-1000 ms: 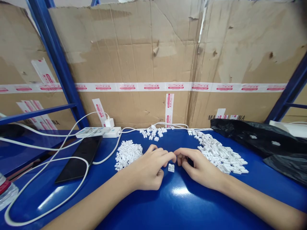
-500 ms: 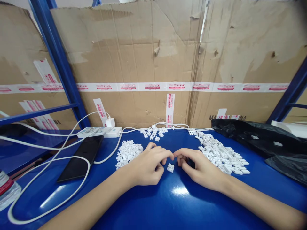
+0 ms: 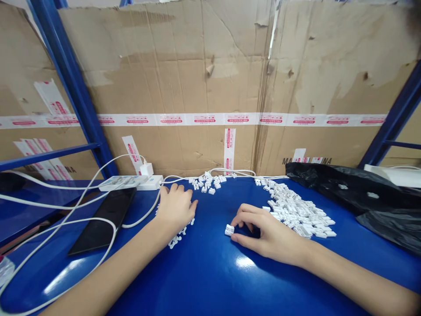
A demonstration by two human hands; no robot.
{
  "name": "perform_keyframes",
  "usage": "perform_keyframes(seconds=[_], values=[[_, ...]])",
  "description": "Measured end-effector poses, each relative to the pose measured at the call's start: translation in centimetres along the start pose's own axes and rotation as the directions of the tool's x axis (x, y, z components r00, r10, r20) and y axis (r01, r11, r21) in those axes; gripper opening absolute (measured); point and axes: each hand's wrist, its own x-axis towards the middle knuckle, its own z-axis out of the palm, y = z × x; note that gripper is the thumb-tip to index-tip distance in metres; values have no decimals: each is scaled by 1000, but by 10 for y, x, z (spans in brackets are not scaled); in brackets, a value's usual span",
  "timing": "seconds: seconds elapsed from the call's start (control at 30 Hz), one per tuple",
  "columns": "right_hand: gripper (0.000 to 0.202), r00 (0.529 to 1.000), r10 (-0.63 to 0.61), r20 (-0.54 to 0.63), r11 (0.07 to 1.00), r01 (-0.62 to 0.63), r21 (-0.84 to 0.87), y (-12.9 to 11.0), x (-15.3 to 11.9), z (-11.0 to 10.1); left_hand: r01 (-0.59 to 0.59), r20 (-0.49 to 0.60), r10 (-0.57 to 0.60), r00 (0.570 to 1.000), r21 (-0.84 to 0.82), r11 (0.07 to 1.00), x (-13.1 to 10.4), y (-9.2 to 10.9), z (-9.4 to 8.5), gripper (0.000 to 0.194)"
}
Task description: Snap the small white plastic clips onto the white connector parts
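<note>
My right hand (image 3: 263, 230) has its thumb and index finger closed on the edge of a small white plastic block (image 3: 229, 230) at the middle of the blue table. Over on the left, my left hand (image 3: 176, 206) reaches down into a heap of tiny white plastic pieces (image 3: 176, 240) and covers most of it. Its fingertips are hidden behind the hand, so what they hold does not show. A large pile of white plastic blocks (image 3: 301, 210) lies just beyond my right hand.
A small cluster of white blocks (image 3: 207, 182) lies at the back, near a white cable. A power strip (image 3: 128, 181), a dark tablet-like slab (image 3: 103, 221) and looped cables occupy the left. Black plastic bag (image 3: 329, 184) at the right; cardboard (image 3: 177, 87) stands behind.
My left hand has moved left from beside my right hand onto the heap of tiny pieces. My right thumb and index finger have closed on the white block that lay between the hands.
</note>
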Motion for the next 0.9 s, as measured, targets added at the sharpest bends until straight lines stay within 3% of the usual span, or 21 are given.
perform_keyframes(seconds=[0.33,0.53,0.9], values=[[9,1000,11,-24,1000,-12,-25,1,1,1,-51,47,53,998,-33,998,-1,5,-5,28],[9,1000,16,-26,1000,-17,-19,0,0,2,41,22,-43,999,85,996,-5,6,-7,31],[8,999,44,-12,999,-45,-24,-1,1,1,32,93,-37,995,52,998,-3,10,-13,26]])
